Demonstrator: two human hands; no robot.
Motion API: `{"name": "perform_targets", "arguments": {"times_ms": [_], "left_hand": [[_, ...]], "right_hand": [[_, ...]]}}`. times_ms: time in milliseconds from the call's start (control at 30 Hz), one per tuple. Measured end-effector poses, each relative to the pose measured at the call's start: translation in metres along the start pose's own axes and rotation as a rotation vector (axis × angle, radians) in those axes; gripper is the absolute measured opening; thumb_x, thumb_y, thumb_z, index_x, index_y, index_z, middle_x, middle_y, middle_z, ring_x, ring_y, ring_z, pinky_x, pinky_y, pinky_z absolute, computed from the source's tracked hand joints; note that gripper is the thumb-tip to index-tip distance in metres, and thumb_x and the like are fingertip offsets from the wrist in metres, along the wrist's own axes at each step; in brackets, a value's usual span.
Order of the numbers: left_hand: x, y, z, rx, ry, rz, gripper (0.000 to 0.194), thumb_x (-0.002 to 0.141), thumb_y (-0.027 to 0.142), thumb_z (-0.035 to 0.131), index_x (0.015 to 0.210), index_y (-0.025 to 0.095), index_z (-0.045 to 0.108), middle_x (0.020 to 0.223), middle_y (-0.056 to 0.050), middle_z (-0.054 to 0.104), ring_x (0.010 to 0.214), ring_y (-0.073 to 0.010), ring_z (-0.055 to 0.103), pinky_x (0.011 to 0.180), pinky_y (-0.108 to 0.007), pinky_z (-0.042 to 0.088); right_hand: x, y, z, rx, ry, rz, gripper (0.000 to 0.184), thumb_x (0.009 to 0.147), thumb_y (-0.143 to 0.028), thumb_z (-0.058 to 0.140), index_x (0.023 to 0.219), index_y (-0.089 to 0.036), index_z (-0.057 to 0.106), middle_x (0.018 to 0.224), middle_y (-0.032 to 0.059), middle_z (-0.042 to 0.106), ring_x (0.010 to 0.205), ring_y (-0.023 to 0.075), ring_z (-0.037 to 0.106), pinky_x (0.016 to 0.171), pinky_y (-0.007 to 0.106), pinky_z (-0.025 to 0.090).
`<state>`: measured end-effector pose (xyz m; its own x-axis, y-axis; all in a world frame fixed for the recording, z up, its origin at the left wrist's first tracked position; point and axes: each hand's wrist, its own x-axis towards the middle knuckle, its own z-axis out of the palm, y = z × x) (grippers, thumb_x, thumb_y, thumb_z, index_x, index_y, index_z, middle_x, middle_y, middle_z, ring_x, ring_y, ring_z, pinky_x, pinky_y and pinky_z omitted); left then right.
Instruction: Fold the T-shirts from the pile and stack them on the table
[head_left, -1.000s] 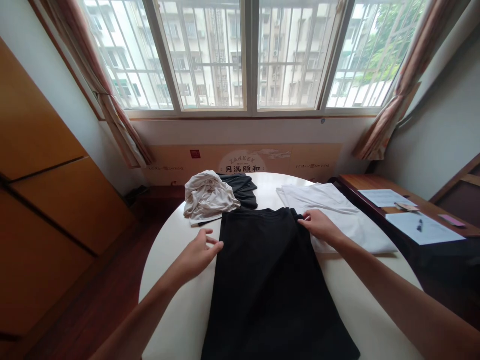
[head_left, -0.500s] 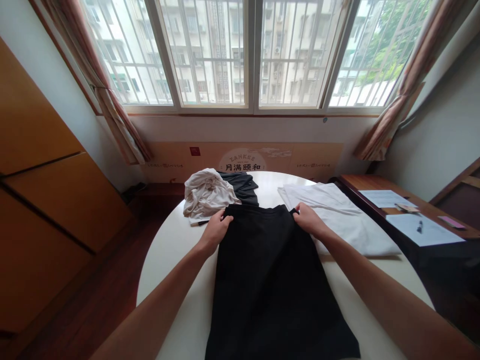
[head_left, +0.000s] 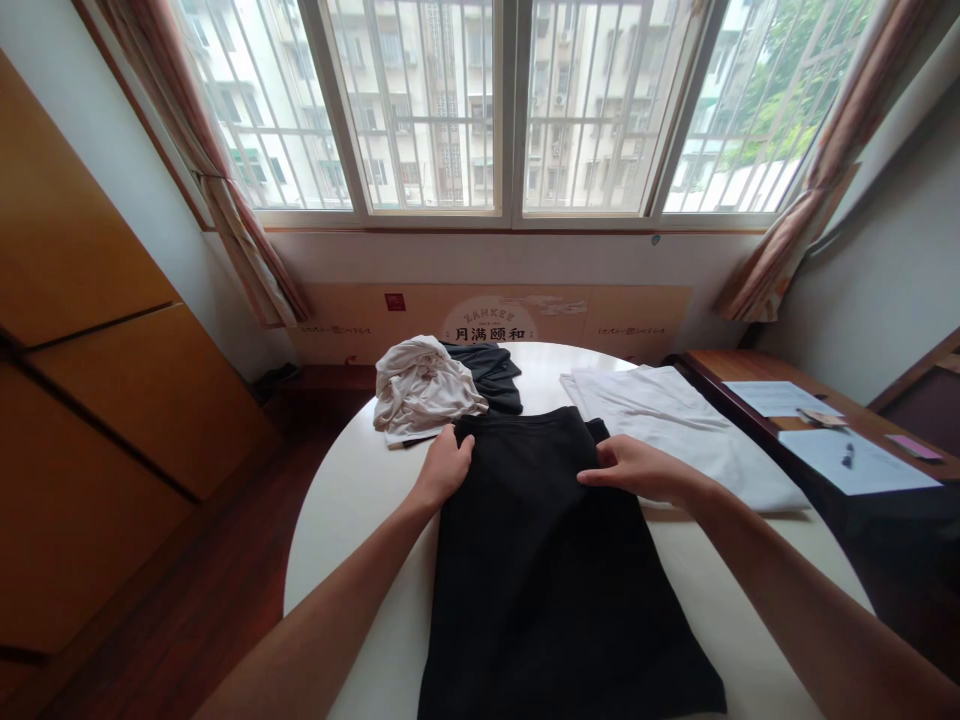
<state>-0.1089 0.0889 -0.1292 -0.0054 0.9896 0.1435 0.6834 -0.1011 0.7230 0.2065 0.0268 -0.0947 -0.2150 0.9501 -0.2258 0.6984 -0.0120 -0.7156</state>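
Note:
A black garment (head_left: pixel 551 560) with a waistband at its far end lies spread on the round white table (head_left: pixel 352 530), reaching the bottom of the view. It could be a skirt or folded trousers; I cannot tell which. My left hand (head_left: pixel 448 465) pinches its far left corner, thumb on top. Over the right edge, just below the far corner, rests my right hand (head_left: pixel 630 468); its thumb is stretched across the cloth, apart from the index finger, and its other fingers are partly hidden. A second layer of black cloth shows at that corner.
Behind my left hand sit a crumpled beige garment (head_left: pixel 424 385) and a dark grey garment (head_left: pixel 495 375). Folded white cloth (head_left: pixel 690 440) lies to the right. A brown desk (head_left: pixel 712 362) beyond holds paper sheets (head_left: pixel 855 465), a pen (head_left: pixel 847 455) and a pink item (head_left: pixel 913 447).
My right hand has left the waistband corner and moved slightly nearer to me, its thumb and finger now spread. My left hand keeps its hold. The view has shifted slightly.

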Motion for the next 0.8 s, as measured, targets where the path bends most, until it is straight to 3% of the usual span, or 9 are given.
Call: {"name": "perform_targets", "arguments": {"times_ms": [133, 200, 333, 567, 700, 800], "left_hand": [[0.001, -0.001, 0.000, -0.004, -0.013, 0.006, 0.014, 0.100, 0.024, 0.059, 0.104, 0.014, 0.067, 0.114, -0.018, 0.075, 0.106, -0.0312, 0.072, 0.093, -0.036, 0.050], [0.002, -0.002, 0.000, -0.009, -0.015, 0.013, 0.016, 0.100, 0.023, 0.058, 0.107, 0.013, 0.068, 0.116, -0.019, 0.076, 0.109, -0.0316, 0.071, 0.094, -0.036, 0.050], [0.004, -0.004, 0.000, -0.021, -0.009, 0.015, 0.019, 0.099, 0.023, 0.056, 0.106, 0.012, 0.070, 0.116, -0.019, 0.076, 0.108, -0.0317, 0.071, 0.096, -0.037, 0.049], [0.006, -0.004, -0.001, -0.052, -0.024, 0.048, 0.020, 0.097, 0.022, 0.053, 0.090, 0.015, 0.071, 0.103, -0.014, 0.078, 0.098, -0.0299, 0.072, 0.091, -0.036, 0.050], [0.005, -0.002, -0.002, 0.015, 0.002, -0.014, 0.016, 0.099, 0.025, 0.057, 0.101, 0.013, 0.069, 0.112, -0.019, 0.076, 0.106, -0.0318, 0.072, 0.094, -0.036, 0.050], [0.004, -0.001, -0.002, 0.060, 0.031, -0.018, 0.023, 0.100, 0.027, 0.057, 0.114, 0.010, 0.066, 0.117, -0.022, 0.075, 0.111, -0.0326, 0.071, 0.097, -0.037, 0.050]], "right_hand": [[-0.015, 0.016, 0.007, 0.377, -0.057, 0.058, 0.058, 0.068, -0.064, 0.088, 0.098, -0.023, 0.058, 0.060, -0.0118, 0.042, 0.046, 0.0074, 0.036, 0.045, 0.023, 0.022], [-0.020, 0.020, 0.009, 0.446, -0.098, 0.104, 0.063, 0.064, -0.061, 0.091, 0.101, -0.024, 0.055, 0.057, -0.0140, 0.039, 0.042, 0.0066, 0.035, 0.042, 0.021, 0.019], [-0.033, 0.029, 0.008, 0.454, -0.093, 0.108, 0.059, 0.066, -0.064, 0.087, 0.090, -0.024, 0.052, 0.051, -0.0147, 0.036, 0.037, 0.0064, 0.034, 0.038, 0.021, 0.016], [-0.046, 0.040, 0.006, 0.483, -0.111, 0.124, 0.060, 0.066, -0.057, 0.083, 0.105, -0.021, 0.056, 0.050, -0.0122, 0.046, 0.035, 0.0104, 0.043, 0.034, 0.021, 0.022], [-0.051, 0.043, -0.002, 0.456, -0.124, 0.151, 0.069, 0.063, -0.052, 0.089, 0.114, -0.021, 0.055, 0.062, -0.0079, 0.057, 0.041, 0.0137, 0.055, 0.035, 0.022, 0.027], [-0.046, 0.045, -0.010, 0.404, -0.106, 0.154, 0.069, 0.071, -0.061, 0.086, 0.118, -0.019, 0.058, 0.066, -0.0036, 0.062, 0.045, 0.0139, 0.055, 0.038, 0.023, 0.031]]}}
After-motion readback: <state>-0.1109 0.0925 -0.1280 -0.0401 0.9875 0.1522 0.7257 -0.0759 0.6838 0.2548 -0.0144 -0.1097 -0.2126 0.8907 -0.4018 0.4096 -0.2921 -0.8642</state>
